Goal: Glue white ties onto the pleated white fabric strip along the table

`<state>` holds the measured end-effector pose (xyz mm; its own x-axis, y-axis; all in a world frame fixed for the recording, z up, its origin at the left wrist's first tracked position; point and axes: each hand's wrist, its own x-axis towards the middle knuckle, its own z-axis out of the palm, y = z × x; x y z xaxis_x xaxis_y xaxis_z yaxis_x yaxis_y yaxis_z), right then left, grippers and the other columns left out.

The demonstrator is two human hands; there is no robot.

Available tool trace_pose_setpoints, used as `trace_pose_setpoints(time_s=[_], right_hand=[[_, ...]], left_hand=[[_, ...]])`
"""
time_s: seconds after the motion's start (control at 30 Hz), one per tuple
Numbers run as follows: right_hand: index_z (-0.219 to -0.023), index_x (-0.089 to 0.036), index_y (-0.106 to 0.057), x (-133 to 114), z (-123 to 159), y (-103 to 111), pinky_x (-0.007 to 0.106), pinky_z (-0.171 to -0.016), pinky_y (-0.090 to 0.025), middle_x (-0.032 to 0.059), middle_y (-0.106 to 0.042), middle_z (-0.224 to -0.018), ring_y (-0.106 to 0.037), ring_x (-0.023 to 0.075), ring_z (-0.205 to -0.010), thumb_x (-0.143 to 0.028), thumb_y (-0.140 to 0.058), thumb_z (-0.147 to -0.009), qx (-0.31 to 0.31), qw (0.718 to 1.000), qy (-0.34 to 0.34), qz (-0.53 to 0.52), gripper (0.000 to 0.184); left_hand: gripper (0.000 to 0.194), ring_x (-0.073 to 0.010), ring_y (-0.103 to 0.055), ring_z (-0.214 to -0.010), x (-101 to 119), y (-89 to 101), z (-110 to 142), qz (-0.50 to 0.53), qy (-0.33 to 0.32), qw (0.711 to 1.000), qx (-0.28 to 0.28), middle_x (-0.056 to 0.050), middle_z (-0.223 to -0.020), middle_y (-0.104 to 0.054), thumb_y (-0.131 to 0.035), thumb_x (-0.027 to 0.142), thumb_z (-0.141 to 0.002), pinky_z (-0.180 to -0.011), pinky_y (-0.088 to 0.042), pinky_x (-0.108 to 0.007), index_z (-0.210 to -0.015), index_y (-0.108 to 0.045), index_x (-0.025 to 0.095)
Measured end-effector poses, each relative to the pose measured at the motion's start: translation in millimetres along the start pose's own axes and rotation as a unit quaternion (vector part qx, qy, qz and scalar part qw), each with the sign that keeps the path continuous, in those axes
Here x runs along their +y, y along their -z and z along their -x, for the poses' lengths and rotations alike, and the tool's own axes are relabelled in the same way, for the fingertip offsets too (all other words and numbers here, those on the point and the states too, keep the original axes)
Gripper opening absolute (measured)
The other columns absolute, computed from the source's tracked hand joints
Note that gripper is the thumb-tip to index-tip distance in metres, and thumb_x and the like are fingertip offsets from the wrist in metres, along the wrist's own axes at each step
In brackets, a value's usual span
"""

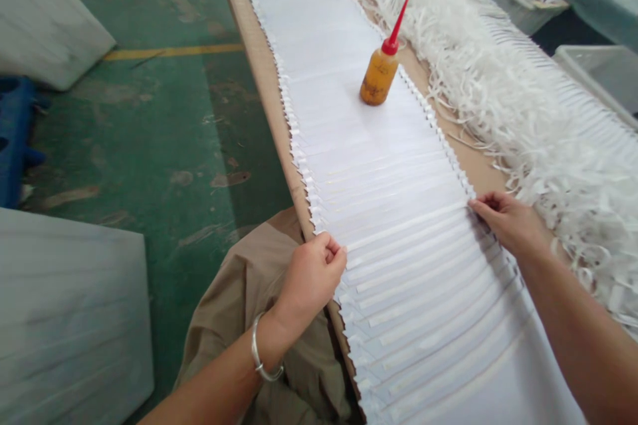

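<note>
A long run of overlapping white sheets (339,113) covers the narrow table, with notched, tab-like edges down both sides. Near me, several narrow white strips lie crosswise on it in rows. At the left edge, my left hand (316,269) is closed in a pinch on the end of a white strip (409,222). Across the sheets, my right hand (513,220) pinches the strip's other end at the right edge. The strip runs straight between both hands; the fingertips partly hide its ends. Beyond them, a squeeze bottle (377,80) of amber liquid with a red pointed nozzle stands upright.
A thick heap of loose white strips (498,86) lies along the table's right side. Plastic bins (598,73) stand at the upper right. On the left are pale wrapped blocks (74,312), a blue plastic piece (14,133) and a green floor (149,146).
</note>
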<state>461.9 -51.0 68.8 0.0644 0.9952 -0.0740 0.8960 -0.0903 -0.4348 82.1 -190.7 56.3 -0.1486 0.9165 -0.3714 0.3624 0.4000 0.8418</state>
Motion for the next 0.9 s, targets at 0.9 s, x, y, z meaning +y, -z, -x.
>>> trace_pose_setpoints(time_s=[0.9], right_hand=[[-0.074, -0.02, -0.061, -24, -7, -14, 0.027, -0.057, -0.037, 0.0013, -0.062, -0.066, -0.05, 0.0147, -0.06, -0.052, -0.061, -0.078, 0.012, 0.999, -0.027, -0.025, 0.032]], left_hand=[[0.025, -0.0156, -0.053, -0.051, -4, 0.1, -3, -0.063, -0.032, 0.997, 0.0, 0.001, -0.055, -0.055, -0.052, 0.038, -0.088, -0.052, -0.03, -0.024, -0.069, -0.049, 0.023]])
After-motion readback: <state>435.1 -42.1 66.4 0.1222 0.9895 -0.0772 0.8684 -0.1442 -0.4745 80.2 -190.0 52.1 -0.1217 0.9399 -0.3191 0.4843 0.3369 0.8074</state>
